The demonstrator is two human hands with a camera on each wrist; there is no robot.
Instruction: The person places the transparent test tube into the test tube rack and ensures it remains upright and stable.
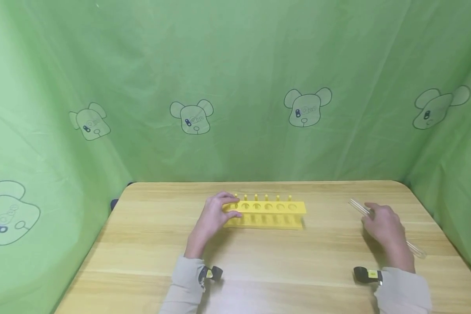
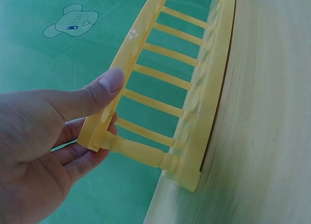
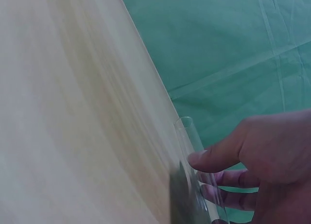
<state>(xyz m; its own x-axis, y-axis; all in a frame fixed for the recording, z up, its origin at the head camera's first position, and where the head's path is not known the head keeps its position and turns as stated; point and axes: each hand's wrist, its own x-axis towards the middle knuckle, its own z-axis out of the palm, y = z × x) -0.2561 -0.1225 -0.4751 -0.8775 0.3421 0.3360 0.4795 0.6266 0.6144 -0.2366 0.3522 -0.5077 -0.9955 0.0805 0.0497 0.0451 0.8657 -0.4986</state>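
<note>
A yellow test tube rack stands upright on the table, with a row of round holes in its top plate and a row of pegs behind. My left hand grips the rack's left end. In the left wrist view, the thumb presses on the top plate and the fingers curl beneath it. Off to the right, my right hand holds a clear test tube slantwise, close over the table. The right wrist view shows the thumb and fingers pinching the tube below its open rim; its lower part runs out of view.
The light wooden table has rounded far corners. Green cloth printed with bear heads hangs behind it and along both sides. Each wrist wears a black camera on a strap.
</note>
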